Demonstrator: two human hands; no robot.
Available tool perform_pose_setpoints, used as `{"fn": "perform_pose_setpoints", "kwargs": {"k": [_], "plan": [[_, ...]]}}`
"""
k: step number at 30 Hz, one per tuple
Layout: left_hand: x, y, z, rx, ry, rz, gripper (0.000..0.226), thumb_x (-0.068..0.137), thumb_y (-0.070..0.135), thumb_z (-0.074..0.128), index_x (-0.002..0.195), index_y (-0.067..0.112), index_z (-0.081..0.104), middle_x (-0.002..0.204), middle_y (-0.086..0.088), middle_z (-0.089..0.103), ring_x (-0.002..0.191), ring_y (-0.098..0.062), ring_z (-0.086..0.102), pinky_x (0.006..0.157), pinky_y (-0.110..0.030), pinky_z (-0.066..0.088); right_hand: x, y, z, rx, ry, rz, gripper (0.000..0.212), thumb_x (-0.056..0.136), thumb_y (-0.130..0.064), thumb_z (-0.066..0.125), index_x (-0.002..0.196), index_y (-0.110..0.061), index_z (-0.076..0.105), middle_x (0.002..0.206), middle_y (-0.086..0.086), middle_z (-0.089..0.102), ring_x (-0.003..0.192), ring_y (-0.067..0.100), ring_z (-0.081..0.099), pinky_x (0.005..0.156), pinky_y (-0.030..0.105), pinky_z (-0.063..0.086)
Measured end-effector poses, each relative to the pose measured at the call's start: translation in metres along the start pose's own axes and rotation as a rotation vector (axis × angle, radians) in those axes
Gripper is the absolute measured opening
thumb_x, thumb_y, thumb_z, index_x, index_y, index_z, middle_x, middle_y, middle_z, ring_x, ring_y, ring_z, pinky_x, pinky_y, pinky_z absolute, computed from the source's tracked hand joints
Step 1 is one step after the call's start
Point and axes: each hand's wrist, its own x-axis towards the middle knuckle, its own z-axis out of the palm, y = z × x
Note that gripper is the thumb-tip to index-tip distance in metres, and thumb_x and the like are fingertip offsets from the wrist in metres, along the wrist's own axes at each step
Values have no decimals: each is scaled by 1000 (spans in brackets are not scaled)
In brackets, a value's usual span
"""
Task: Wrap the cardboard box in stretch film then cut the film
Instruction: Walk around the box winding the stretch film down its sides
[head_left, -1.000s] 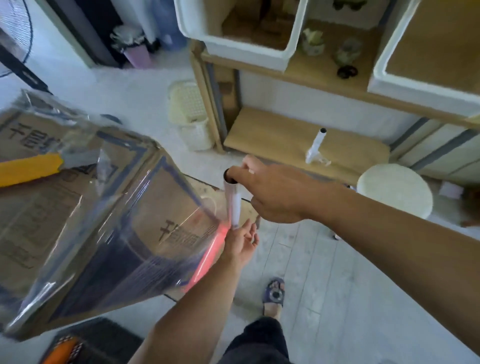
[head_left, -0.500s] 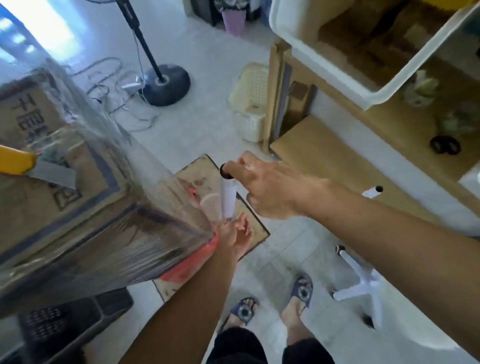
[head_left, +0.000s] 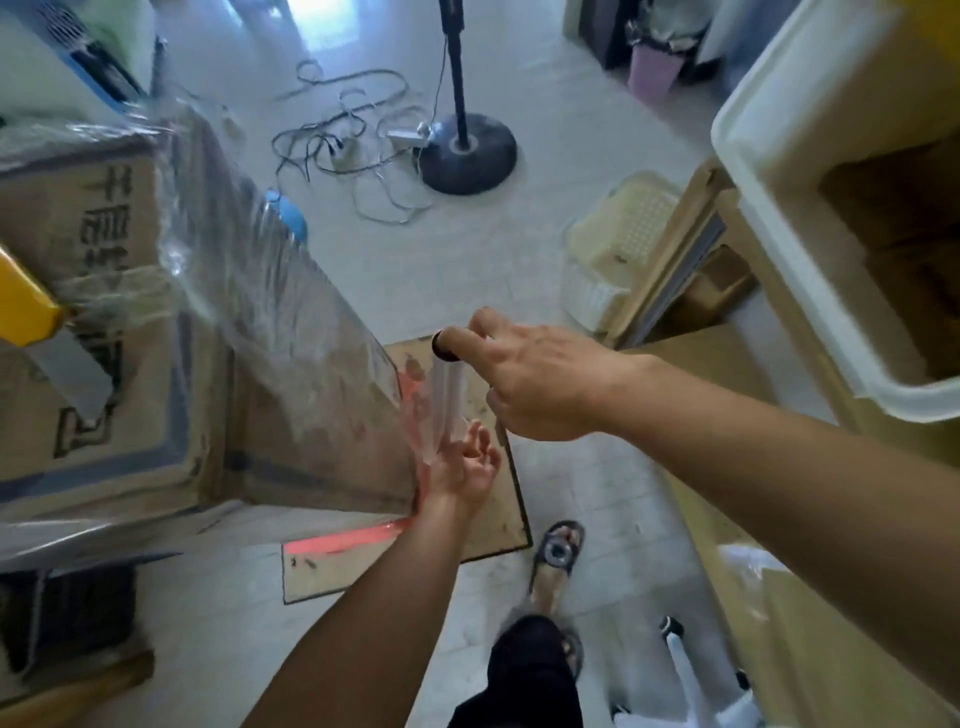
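The right hand (head_left: 535, 384) grips the top of the upright stretch film roll (head_left: 449, 395) and the left hand (head_left: 467, 462) seemingly clasps its bottom, so film (head_left: 291, 322) pulls taut onto the cardboard box (head_left: 104, 312) just left.

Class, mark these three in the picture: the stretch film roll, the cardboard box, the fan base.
stretch film roll (head_left: 450, 402), head view, middle of the tube.
cardboard box (head_left: 140, 410), head view, printed top face.
fan base (head_left: 467, 156), head view, top of the dark disc.
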Motion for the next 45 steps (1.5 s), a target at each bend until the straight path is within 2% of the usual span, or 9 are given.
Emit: {"fn": "perform_pose_setpoints", "kwargs": {"k": [5, 15, 19, 22, 30, 34, 37, 42, 45], "plan": [[11, 17, 38, -143, -39, 32, 30, 86, -7, 29, 82, 14, 50, 89, -3, 52, 75, -14, 49, 67, -26, 39, 44, 19, -31, -70, -54, -109, 57, 97, -14, 42, 146, -36, 23, 128, 6, 40, 84, 21, 50, 73, 35, 47], [46, 64, 93, -398, 47, 26, 30, 85, -10, 30, 85, 6, 55, 90, -7, 55, 78, -16, 53, 67, -26, 39, 150, 41, -88, -182, -180, -294, 55, 96, -14, 37, 143, -38, 25, 122, 5, 41, 74, 17, 49, 66, 39, 52], [61, 85, 108, -564, 71, 55, 44, 86, -12, 24, 93, 13, 59, 91, -5, 60, 78, -15, 56, 64, -26, 39, 189, 41, -101, -250, -237, -390, 57, 95, -13, 42, 144, -36, 25, 123, 6, 40, 68, 12, 43, 54, 28, 35], [62, 98, 117, -627, 95, 102, 51, 65, -16, 28, 93, 13, 59, 91, -4, 60, 80, -15, 56, 64, -25, 38, 216, 35, -111, -315, -264, -484, 57, 94, -13, 43, 144, -35, 25, 124, 7, 41, 66, 10, 41, 51, 26, 29], [84, 139, 144, -797, 208, 230, 40, 52, -13, 29, 69, 11, 55, 57, -3, 64, 73, -16, 52, 63, -27, 36, 296, 29, -129, -389, -361, -781, 54, 96, -13, 37, 143, -37, 27, 124, 9, 42, 76, 22, 54, 67, 36, 41], [95, 158, 158, -844, 328, 263, 32, 51, -14, 31, 64, 7, 52, 65, -8, 60, 71, -19, 50, 64, -29, 37, 331, 25, -139, -433, -423, -948, 54, 95, -13, 38, 142, -37, 29, 123, 10, 42, 83, 28, 60, 74, 43, 50], [99, 175, 166, -929, 409, 259, 32, 50, -14, 31, 70, 6, 47, 75, -10, 53, 69, -20, 48, 64, -29, 39, 354, 15, -149, -476, -462, -1045, 54, 95, -15, 38, 142, -40, 27, 126, 9, 41, 91, 29, 60, 69, 39, 45], [102, 188, 168, -1013, 432, 297, 41, 49, -16, 29, 75, 10, 48, 53, -9, 56, 65, -20, 45, 66, -27, 37, 371, -13, -157, -596, -524, -1178, 57, 95, -20, 38, 145, -41, 23, 131, 10, 39, 92, 30, 60, 73, 44, 51], [109, 205, 169, -1068, 422, 302, 43, 50, -16, 29, 77, 7, 54, 73, -10, 59, 70, -19, 49, 67, -25, 37, 389, -27, -154, -650, -522, -1195, 61, 94, -15, 39, 147, -39, 20, 131, 10, 38, 92, 30, 59, 77, 47, 53]]}}
